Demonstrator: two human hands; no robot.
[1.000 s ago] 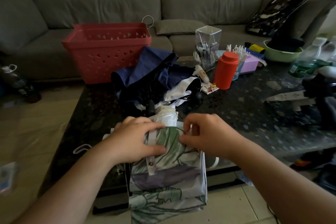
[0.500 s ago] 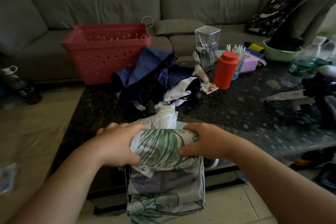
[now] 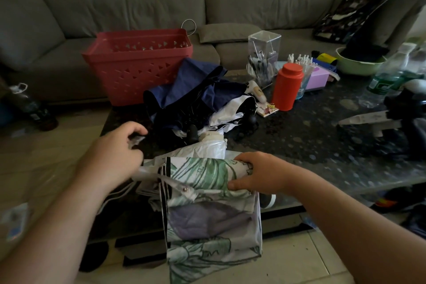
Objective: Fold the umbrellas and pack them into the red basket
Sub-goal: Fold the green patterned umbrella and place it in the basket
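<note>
Umbrella (image 3: 207, 175), leaf-printed: our right hand (image 3: 260, 174) grips its roll; our left hand (image 3: 113, 159), beside it, pinches its strap (image 3: 147, 174).

Right hand (image 3: 260, 174) grips leaf-print umbrella (image 3: 207, 175) on table (image 3: 322, 145).

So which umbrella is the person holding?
The leaf-print umbrella at the table's near edge; the right hand grips it. The navy umbrella lies untouched.

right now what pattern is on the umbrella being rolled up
White with green leaf drawings and a purple patch; the umbrella shows best in the head view.
</note>
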